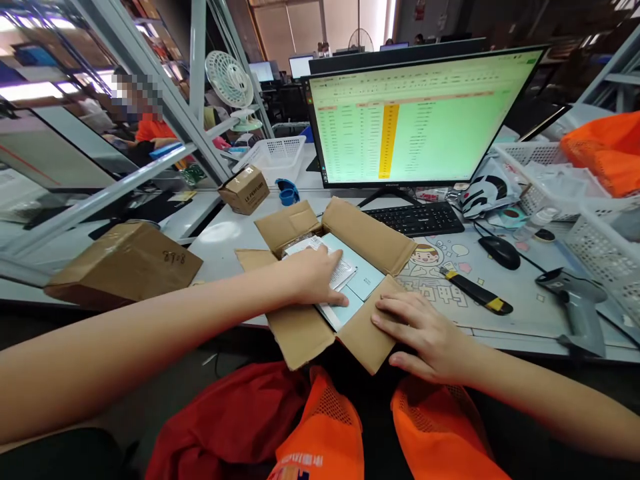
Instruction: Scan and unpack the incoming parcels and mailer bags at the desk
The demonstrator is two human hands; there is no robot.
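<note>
An open cardboard box (300,340) sits tilted at the desk's front edge, its flaps folded outward. Inside lie a pale blue flat box (363,267) and a clear plastic packet (343,275) with printed paper. My left hand (315,277) reaches into the box and rests over the packet, thumb and index finger stretched out. Its other fingers are partly hidden. My right hand (425,330) lies with fingers apart on the near right flap (367,337), the thumb beside the flap's edge.
Right of the box are a box cutter (477,292), a mouse (500,252) and a barcode scanner (575,307). A keyboard (415,219) lies below the monitor (425,120). Closed cartons (125,263) stand left. White baskets (550,180) hold plastic bags. Another person (150,127) sits behind the metal frame.
</note>
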